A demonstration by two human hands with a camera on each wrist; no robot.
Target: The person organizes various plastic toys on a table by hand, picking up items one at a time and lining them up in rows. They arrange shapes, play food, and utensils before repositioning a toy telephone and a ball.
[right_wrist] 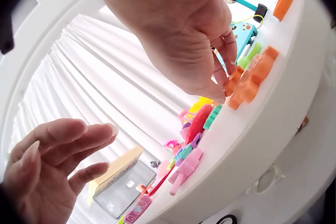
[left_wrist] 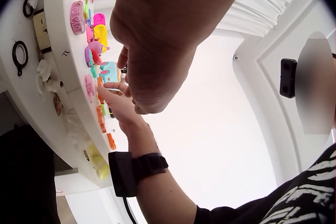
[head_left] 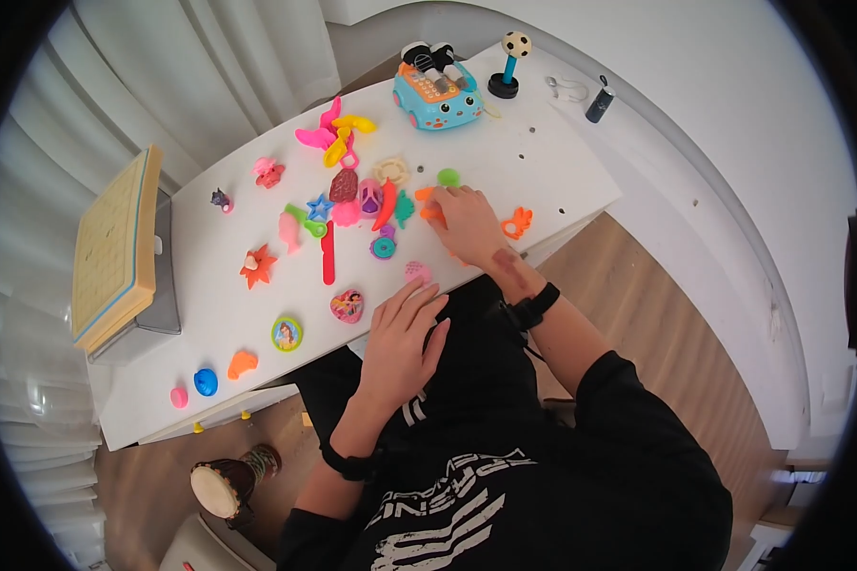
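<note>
My right hand (head_left: 468, 228) reaches over the white table and pinches a small orange toy piece (right_wrist: 232, 82) between thumb and fingers. Close beside it in the right wrist view lies a larger orange toy shape (right_wrist: 254, 79). A green round piece (head_left: 448, 177) is just beyond the fingers, and a teal piece (head_left: 405, 207) and a red chili-shaped toy (head_left: 385, 205) are to their left. My left hand (head_left: 405, 343) hovers at the table's front edge with loosely extended fingers, holding nothing. Its fingertips are near a pink piece (head_left: 417, 272). In the left wrist view the left hand's own fingers are mostly hidden.
A blue toy phone (head_left: 440, 105) and a football on a stand (head_left: 510, 67) are at the back. Another orange piece (head_left: 517, 223) lies right of my right hand. A beige board on a grey box (head_left: 119, 247) stands at the left. A drum (head_left: 227, 485) is on the floor.
</note>
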